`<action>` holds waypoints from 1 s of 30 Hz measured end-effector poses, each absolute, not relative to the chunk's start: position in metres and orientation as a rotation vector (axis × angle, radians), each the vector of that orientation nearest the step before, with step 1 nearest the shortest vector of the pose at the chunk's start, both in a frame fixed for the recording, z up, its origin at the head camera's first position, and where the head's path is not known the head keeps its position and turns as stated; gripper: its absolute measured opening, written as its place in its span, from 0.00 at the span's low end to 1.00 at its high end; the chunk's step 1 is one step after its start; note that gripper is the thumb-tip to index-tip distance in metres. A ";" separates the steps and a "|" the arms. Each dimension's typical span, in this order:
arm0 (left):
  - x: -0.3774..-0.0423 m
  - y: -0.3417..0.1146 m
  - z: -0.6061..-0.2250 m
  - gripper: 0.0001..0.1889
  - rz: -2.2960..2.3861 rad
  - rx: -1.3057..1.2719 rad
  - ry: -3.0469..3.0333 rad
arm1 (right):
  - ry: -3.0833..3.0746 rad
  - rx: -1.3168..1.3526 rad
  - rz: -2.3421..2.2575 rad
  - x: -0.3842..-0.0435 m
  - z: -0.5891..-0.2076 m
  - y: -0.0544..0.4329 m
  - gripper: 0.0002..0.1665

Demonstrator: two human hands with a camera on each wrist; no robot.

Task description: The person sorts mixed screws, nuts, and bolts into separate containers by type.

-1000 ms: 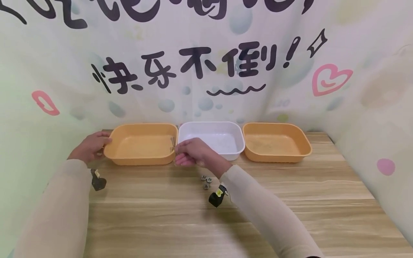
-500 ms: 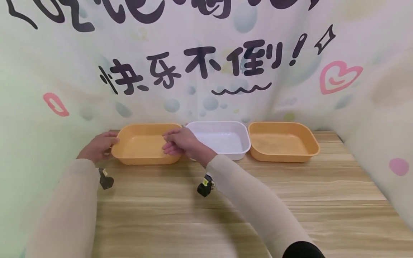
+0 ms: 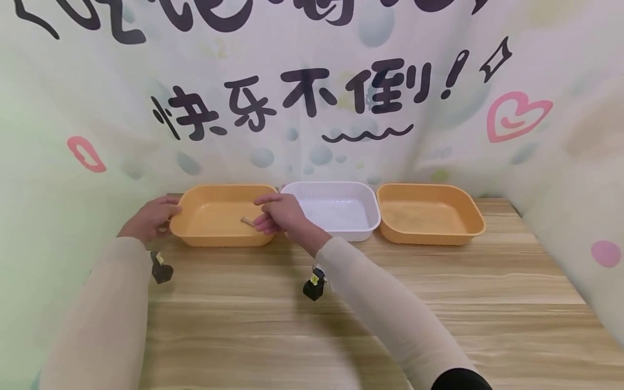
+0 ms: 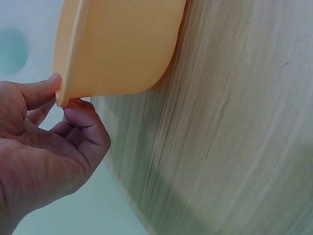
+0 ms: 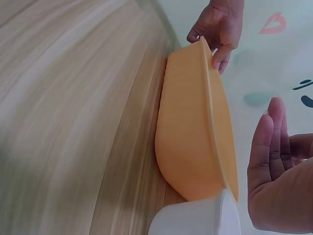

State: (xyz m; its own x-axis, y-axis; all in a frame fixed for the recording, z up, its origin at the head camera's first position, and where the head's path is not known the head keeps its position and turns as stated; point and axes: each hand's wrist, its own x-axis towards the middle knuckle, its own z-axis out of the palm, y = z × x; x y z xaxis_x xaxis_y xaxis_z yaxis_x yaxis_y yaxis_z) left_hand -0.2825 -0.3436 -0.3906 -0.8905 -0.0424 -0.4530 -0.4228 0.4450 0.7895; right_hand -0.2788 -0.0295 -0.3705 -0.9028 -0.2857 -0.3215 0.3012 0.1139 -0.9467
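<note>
My left hand (image 3: 149, 218) pinches the left end rim of the left orange bin (image 3: 209, 241), with the thumb on one side and curled fingers on the other in the left wrist view. Over the right end of this bin is my right hand (image 3: 285, 215), its fingers (image 5: 261, 139) fairly straight in the right wrist view. A thin metal bolt (image 3: 246, 221) shows just left of its lower fingers in the head view. Whether the bolt touches them or lies on the bin floor, I cannot tell. Part of the bin's right end is hidden behind the hand.
A white bin (image 3: 336, 216) stands against the orange one on its right, and another orange bin (image 3: 429, 238) follows. All three line the back of the wooden table (image 3: 234, 325), before a printed cloth (image 3: 292, 157).
My right hand has moved left, from the bin's right wall to over its inside. Bolts seen at that wall and nuts on the table are now hidden; one bolt shows by the fingers.
</note>
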 end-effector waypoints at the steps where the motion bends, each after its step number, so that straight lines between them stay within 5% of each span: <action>1: -0.283 -0.343 -0.390 0.28 1.429 -0.391 2.334 | 1.964 0.018 -1.841 -0.279 -0.370 -0.028 0.13; 18: -0.283 -0.349 -0.391 0.30 1.445 -0.368 2.303 | 1.954 0.034 -1.783 -0.281 -0.374 -0.012 0.18; 30: -0.275 -0.343 -0.372 0.31 1.462 -0.595 2.598 | 1.988 0.044 -1.782 -0.279 -0.362 0.032 0.19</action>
State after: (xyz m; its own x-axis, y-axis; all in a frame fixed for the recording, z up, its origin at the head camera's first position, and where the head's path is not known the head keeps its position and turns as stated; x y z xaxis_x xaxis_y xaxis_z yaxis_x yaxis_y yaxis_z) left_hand -0.2749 -0.3427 -0.3718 -0.9185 -0.2849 -0.2742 -0.3822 0.4621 0.8002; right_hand -0.2787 0.0316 -0.3624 -0.8904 -0.2796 -0.3591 0.3265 0.1575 -0.9320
